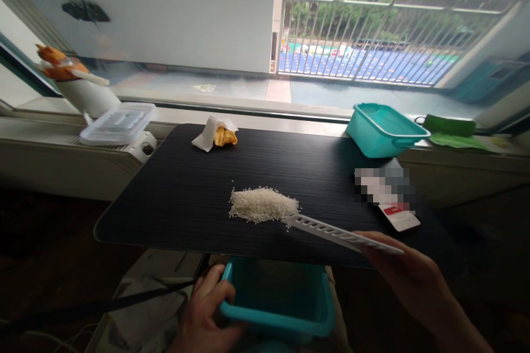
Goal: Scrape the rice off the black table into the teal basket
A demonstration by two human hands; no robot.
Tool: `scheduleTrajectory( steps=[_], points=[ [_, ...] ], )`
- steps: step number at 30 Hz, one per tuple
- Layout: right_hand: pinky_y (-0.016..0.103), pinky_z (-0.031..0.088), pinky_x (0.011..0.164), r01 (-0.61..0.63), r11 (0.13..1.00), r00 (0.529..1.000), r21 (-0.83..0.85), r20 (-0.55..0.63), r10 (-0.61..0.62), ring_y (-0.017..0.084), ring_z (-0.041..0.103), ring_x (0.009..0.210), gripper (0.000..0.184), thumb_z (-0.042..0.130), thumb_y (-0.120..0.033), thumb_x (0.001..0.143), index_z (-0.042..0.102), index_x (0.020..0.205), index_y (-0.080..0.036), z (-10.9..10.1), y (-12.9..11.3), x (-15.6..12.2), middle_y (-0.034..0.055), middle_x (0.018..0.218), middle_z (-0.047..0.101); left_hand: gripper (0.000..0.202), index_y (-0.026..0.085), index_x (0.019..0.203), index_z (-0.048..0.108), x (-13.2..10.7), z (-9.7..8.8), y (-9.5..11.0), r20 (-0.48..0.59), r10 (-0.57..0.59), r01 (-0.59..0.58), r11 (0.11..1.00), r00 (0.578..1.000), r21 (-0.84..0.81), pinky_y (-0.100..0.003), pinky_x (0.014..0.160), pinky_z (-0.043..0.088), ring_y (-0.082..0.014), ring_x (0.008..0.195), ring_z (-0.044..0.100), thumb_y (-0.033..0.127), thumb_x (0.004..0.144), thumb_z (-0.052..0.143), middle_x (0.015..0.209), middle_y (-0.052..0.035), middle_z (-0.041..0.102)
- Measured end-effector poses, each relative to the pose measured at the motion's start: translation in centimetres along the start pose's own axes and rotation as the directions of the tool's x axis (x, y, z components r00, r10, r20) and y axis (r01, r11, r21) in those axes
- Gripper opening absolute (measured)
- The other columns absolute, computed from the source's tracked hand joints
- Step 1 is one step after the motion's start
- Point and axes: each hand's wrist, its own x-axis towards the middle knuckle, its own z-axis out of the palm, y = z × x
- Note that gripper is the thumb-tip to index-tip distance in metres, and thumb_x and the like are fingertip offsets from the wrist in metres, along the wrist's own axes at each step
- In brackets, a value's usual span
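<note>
A heap of white rice [263, 204] lies on the dark tabletop [165, 193], with a few loose grains around it. My right hand [408, 273] is closed on a thin white strip with a row of slots [331, 231], like a slotted ruler. The strip's far end touches the right edge of the rice. Below the table's front edge, my left hand [213, 303] grips the left rim of a teal plastic basin [285, 317]. The basin's inside is shadowed, and its far part sits under the table edge.
Another teal basin [383, 129] stands at the back right, near a green cloth [451, 129]. A partly blurred card or phone [399, 215] lies at right. Crumpled tissue with a yellow piece [217, 133] is at the back. A clear lid [118, 123] rests on the left sill.
</note>
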Motion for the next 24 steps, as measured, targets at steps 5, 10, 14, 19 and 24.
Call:
scheduleTrajectory(
  steps=[5, 10, 14, 19, 24],
  points=[
    [0.031, 0.061, 0.083, 0.012, 0.999, 1.000, -0.039, -0.013, -0.012, 0.025, 0.074, 0.092, 0.021, 0.064, -0.036, 0.089, 0.077, 0.102, -0.026, 0.1, 1.2, 1.0, 0.0027, 0.102, 0.079, 0.020, 0.023, 0.062, 0.053, 0.1, 0.2, 0.4, -0.009, -0.002, 0.001, 1.000, 1.000, -0.025, -0.025, 0.073, 0.051, -0.0192, 0.088, 0.066, 0.016, 0.059, 0.072, 0.100, -0.0026, 0.067],
    [0.029, 0.060, 0.081, 0.016, 0.998, 0.997, -0.058, 0.072, -0.012, 0.024, 0.074, 0.091, 0.021, 0.063, -0.033, 0.091, 0.077, 0.103, -0.025, 0.3, 0.8, 0.7, 0.0033, 0.102, 0.079, 0.020, 0.023, 0.063, 0.053, 0.1, 0.1, 0.4, 0.006, -0.001, 0.001, 1.000, 1.000, -0.028, -0.025, 0.075, 0.051, -0.0189, 0.088, 0.067, 0.016, 0.060, 0.072, 0.098, -0.0021, 0.067],
    [0.030, 0.060, 0.080, 0.003, 0.998, 0.999, -0.062, 0.054, 0.000, 0.025, 0.073, 0.090, 0.022, 0.062, -0.035, 0.090, 0.077, 0.102, -0.023, 0.0, 0.7, 0.4, 0.0041, 0.101, 0.078, 0.018, 0.023, 0.064, 0.055, 0.2, 0.1, 0.4, 0.002, 0.005, -0.005, 1.000, 1.000, -0.017, -0.025, 0.075, 0.051, -0.0191, 0.086, 0.067, 0.015, 0.060, 0.071, 0.094, -0.0017, 0.066],
    [0.028, 0.060, 0.076, -0.021, 0.999, 0.998, -0.041, 0.054, 0.023, 0.024, 0.074, 0.086, 0.024, 0.065, -0.040, 0.088, 0.078, 0.100, -0.024, -0.4, 1.0, -0.3, 0.0042, 0.097, 0.079, 0.018, 0.022, 0.063, 0.054, 0.1, 0.2, 0.3, 0.012, -0.001, 0.001, 1.000, 1.000, -0.016, -0.024, 0.070, 0.051, -0.0185, 0.082, 0.066, 0.015, 0.060, 0.071, 0.091, -0.0013, 0.065],
    [0.029, 0.060, 0.078, -0.088, 0.996, 0.996, -0.014, -0.029, 0.087, 0.026, 0.074, 0.086, 0.027, 0.069, -0.046, 0.083, 0.079, 0.097, -0.025, -1.0, 1.0, -1.1, 0.0039, 0.096, 0.080, 0.017, 0.023, 0.064, 0.055, 0.2, 0.0, 0.1, 0.021, 0.032, -0.032, 0.999, 0.999, 0.008, -0.022, 0.068, 0.052, -0.0175, 0.079, 0.066, 0.017, 0.061, 0.071, 0.091, -0.0018, 0.066]
  ],
)
